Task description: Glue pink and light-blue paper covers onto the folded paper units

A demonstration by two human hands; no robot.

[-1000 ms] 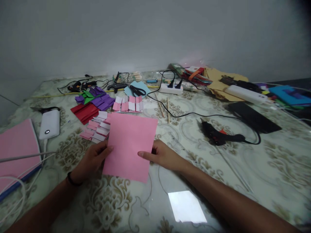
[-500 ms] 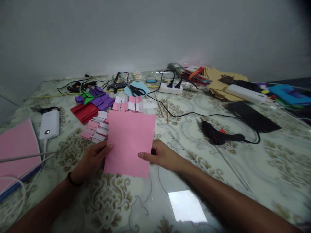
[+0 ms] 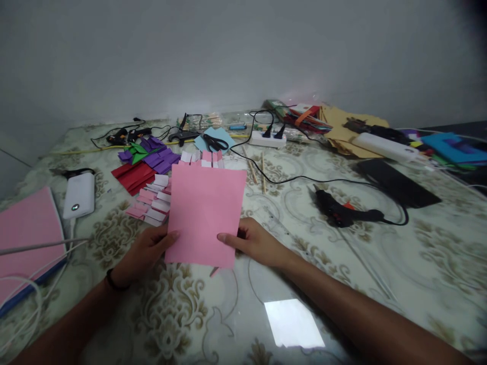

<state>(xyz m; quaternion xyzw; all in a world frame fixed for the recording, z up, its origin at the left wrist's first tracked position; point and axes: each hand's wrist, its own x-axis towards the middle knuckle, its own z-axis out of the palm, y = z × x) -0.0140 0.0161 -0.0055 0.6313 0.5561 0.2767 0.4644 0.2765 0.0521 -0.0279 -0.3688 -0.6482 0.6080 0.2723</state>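
Note:
A flat pink sheet of paper (image 3: 205,213) is held up over the table between both hands. My left hand (image 3: 150,248) pinches its left edge, thumb on the front. My right hand (image 3: 253,241) grips the right edge the same way, its other fingers hidden behind the sheet. Below the bottom edge a small pointed pink tip (image 3: 214,271) shows; I cannot tell what it belongs to. Just behind the sheet lie folded pink-and-white paper pieces (image 3: 152,200), partly covered by it.
Red folded paper (image 3: 134,176) and purple folded paper (image 3: 162,158) lie farther back, near black scissors (image 3: 215,143) on light-blue paper. A black glue gun (image 3: 342,210) rests at right, its cord running to a white power strip (image 3: 268,139). A white power bank (image 3: 79,195) is at left.
The pink sheet has risen slightly, away from me, and its lower edge sits higher. A small pink tip now shows beneath it. Both hands keep their hold.

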